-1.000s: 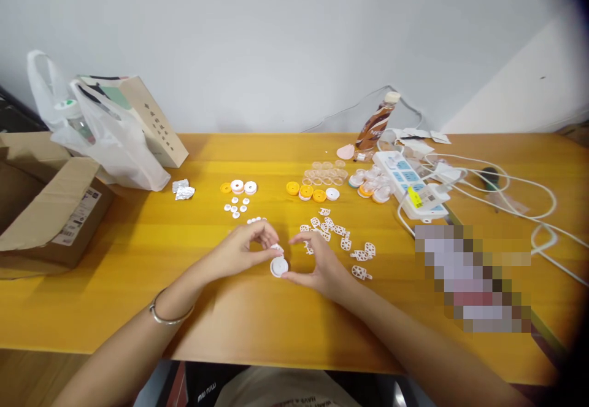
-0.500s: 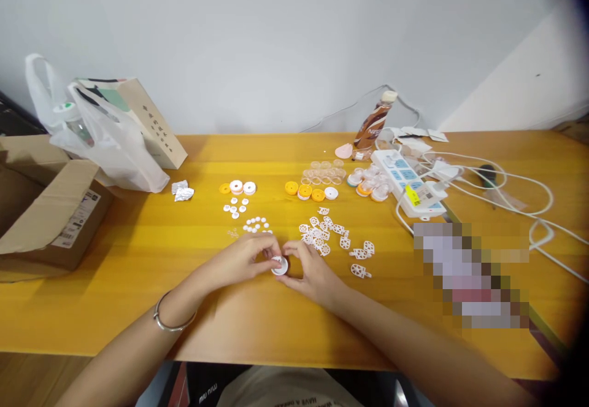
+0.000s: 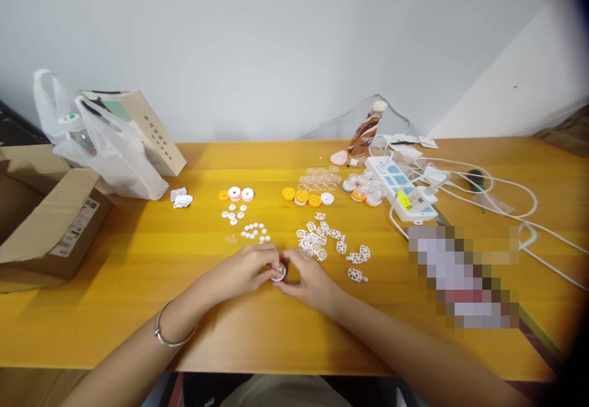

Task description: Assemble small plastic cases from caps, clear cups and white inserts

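Near the front middle of the table, a small white round plastic cap (image 3: 278,275) sits between my hands, partly covered by fingers. The thumb and index finger of my right hand (image 3: 313,281) close around its right side. My left hand (image 3: 254,267) pinches at the cap's open top; whatever is between those fingertips is hidden. Beyond the hands lie small white domed pieces (image 3: 251,227), tiny clear bits (image 3: 230,239) and white buttons with stems (image 3: 233,213). A heap of white spoked plastic parts (image 3: 317,240) lies right of my hands.
Orange and white round caps stand in a left group (image 3: 235,194) and a right group (image 3: 301,197). Clear rings (image 3: 318,180), filled clear cases (image 3: 367,187), a drink bottle (image 3: 367,129) and a power strip (image 3: 398,189) are behind. Left are a cardboard box (image 3: 50,229) and plastic bag (image 3: 117,158).
My left fingers have curled further over the white cap, covering more of it. The camera view has shifted slightly, and the table sits lower in it.
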The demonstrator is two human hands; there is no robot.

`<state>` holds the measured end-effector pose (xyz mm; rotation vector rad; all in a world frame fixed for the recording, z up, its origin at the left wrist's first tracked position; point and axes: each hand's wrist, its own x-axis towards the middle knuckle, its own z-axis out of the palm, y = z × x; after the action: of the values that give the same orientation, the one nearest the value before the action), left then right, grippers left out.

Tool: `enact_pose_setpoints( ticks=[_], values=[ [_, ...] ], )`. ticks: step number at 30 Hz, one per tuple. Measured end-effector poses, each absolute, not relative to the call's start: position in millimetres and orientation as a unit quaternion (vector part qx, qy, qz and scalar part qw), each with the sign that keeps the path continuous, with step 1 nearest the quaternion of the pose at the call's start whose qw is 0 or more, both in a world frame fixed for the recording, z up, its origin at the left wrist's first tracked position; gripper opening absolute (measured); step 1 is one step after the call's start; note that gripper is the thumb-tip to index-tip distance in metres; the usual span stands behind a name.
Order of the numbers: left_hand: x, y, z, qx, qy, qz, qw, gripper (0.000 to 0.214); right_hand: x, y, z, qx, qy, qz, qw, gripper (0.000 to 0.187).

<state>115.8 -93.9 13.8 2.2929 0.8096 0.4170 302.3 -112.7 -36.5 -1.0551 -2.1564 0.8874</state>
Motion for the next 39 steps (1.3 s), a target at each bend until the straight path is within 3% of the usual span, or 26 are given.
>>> enact_pose_setpoints(
  ticks=[8, 13, 21, 25, 31, 35, 39],
  values=[
    [116, -89, 21, 0.843, 0.333, 0.216, 0.364, 0.015, 305, -112, -33, -0.393, -0.784, 0.356, 0.323, 0.019],
    [137, -42, 30, 0.778, 0.449, 0.33, 0.289, 0.022, 309, -112, -30, -0.403, -0.679, 0.493, 0.365, 0.023],
    [213, 65, 16, 0.776, 0.501, 0.291, 0.247, 0.029, 311, -106, -28, -0.375, -0.533, 0.603, 0.459, 0.034],
    [223, 79, 12, 0.758, 0.52, 0.288, 0.27, 0.019, 312, -104, -26, -0.375, -0.51, 0.609, 0.477, 0.036],
    [182, 31, 54, 0.726, 0.499, 0.365, 0.301, 0.025, 317, -100, -27, -0.362, -0.501, 0.621, 0.482, 0.038],
    [145, -39, 67, 0.734, 0.377, 0.389, 0.41, 0.027, 323, -95, -25, -0.368, -0.51, 0.624, 0.464, 0.036],
    [129, -82, 43, 0.729, 0.413, 0.425, 0.342, 0.027, 323, -93, -27, -0.37, -0.542, 0.607, 0.448, 0.034]
  ],
)
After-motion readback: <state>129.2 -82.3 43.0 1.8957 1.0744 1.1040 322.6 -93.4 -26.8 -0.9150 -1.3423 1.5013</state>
